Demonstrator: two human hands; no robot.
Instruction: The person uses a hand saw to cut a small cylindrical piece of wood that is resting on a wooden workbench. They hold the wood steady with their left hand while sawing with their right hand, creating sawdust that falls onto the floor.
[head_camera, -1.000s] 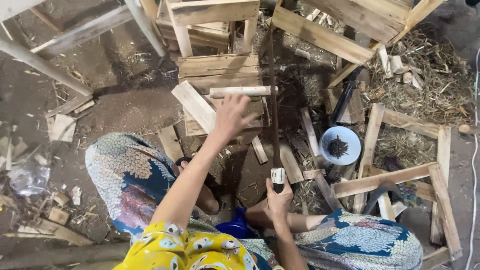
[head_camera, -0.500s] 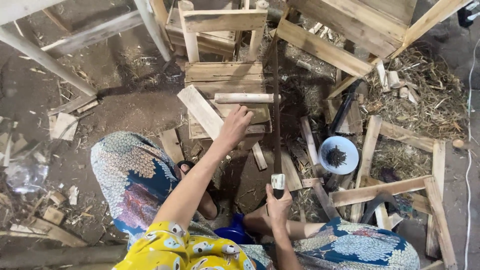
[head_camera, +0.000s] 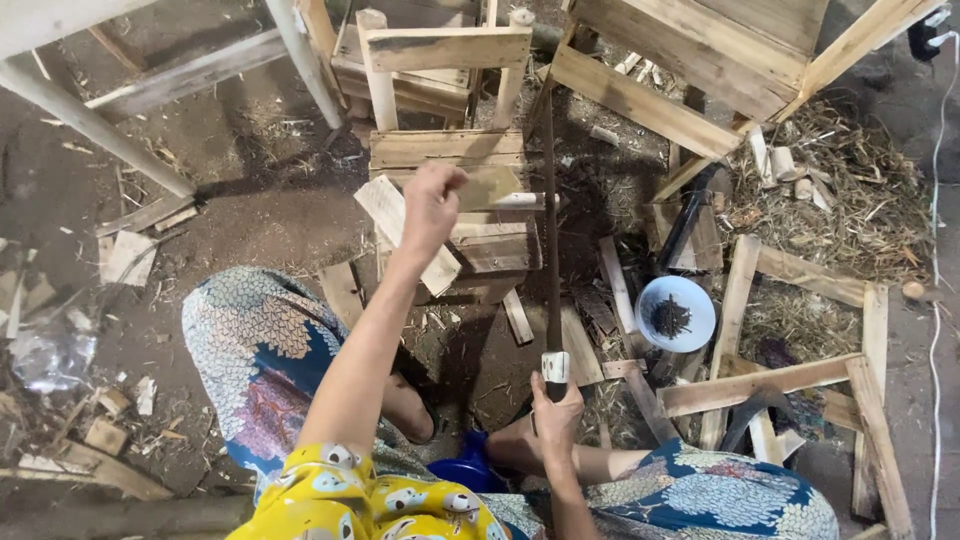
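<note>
My left hand (head_camera: 432, 205) reaches out over a stack of short wooden boards (head_camera: 450, 160) and closes on a pale round stick (head_camera: 515, 200) that lies across them. My right hand (head_camera: 556, 410) grips the handle of a long dark blade (head_camera: 549, 220), which stands almost upright with its tip pointing away from me, just right of the boards. A loose plank (head_camera: 400, 225) leans at an angle under my left wrist. My knees, in patterned blue cloth, frame the lower view.
A white bowl (head_camera: 676, 313) holding dark nails sits on the ground to the right. Wooden frames (head_camera: 780, 375) and slats lie around it, with straw (head_camera: 850, 190) behind. A small chair-like frame (head_camera: 445, 50) stands ahead. Scrap offcuts (head_camera: 125, 255) litter the dirt at left.
My left hand has moved forward and up from the loose plank to the round stick and closed on it. The view has tilted forward. The right hand still holds the blade upright.
</note>
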